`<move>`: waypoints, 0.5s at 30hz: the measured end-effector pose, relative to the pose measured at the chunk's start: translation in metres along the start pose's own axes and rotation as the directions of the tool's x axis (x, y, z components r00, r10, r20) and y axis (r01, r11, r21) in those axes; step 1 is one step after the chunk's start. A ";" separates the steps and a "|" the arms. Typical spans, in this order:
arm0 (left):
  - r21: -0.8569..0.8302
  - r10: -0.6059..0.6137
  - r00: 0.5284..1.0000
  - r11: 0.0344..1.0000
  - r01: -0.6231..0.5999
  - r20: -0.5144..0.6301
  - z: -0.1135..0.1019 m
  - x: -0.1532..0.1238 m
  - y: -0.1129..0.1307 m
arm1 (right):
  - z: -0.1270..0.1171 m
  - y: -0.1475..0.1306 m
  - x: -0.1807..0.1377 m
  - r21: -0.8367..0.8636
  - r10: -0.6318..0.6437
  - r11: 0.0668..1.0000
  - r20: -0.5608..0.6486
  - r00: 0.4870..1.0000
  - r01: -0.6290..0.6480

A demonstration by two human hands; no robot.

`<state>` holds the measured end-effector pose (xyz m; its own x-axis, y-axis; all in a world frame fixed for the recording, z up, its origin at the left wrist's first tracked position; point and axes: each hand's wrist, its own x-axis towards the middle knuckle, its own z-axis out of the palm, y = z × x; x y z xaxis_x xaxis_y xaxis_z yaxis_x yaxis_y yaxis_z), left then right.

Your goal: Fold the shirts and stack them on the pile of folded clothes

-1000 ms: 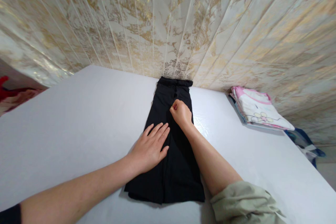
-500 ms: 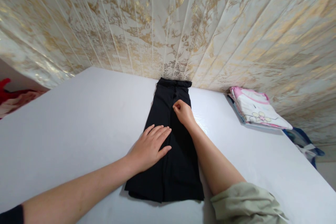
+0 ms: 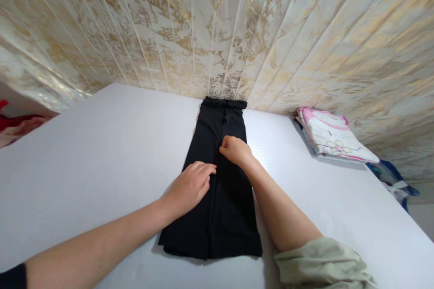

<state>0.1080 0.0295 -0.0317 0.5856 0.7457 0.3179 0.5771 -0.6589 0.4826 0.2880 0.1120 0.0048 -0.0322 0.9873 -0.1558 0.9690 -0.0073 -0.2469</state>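
A pair of black trousers (image 3: 233, 221) lies lengthwise on the white table, its gathered waistband at the far end and its hems toward me. My left hand (image 3: 193, 185) rests on the left half, fingers together and bent at the middle crease, apparently pinching the cloth there. Slightly farther up, my right hand (image 3: 236, 150) is closed like a fist over the same crease, its fingertips at the fabric. The cloth inside both hands is mostly hidden.
A stack of folded clothes (image 3: 335, 137), a white and pink top uppermost, sits at the table's right far edge. Beside it hangs a blue item (image 3: 395, 180). A patterned curtain (image 3: 217, 31) borders the white table (image 3: 101, 153). Red and pink cloth (image 3: 20, 126) shows at far left.
My left hand has gone from flat with fingers spread to fingers bent together at the crease. My right hand has moved slightly nearer me, still closed.
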 end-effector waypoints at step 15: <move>0.092 0.041 0.996 0.995 -0.048 0.080 0.000 0.001 -0.002 | 0.003 0.014 0.010 0.337 -0.117 0.937 0.066 0.991 0.088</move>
<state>0.1079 0.0313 -0.0323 0.6523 0.7079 0.2709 0.5982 -0.7003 0.3896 0.3002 0.1214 -0.0027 -0.1612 0.9687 -0.1886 0.8230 0.0265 -0.5674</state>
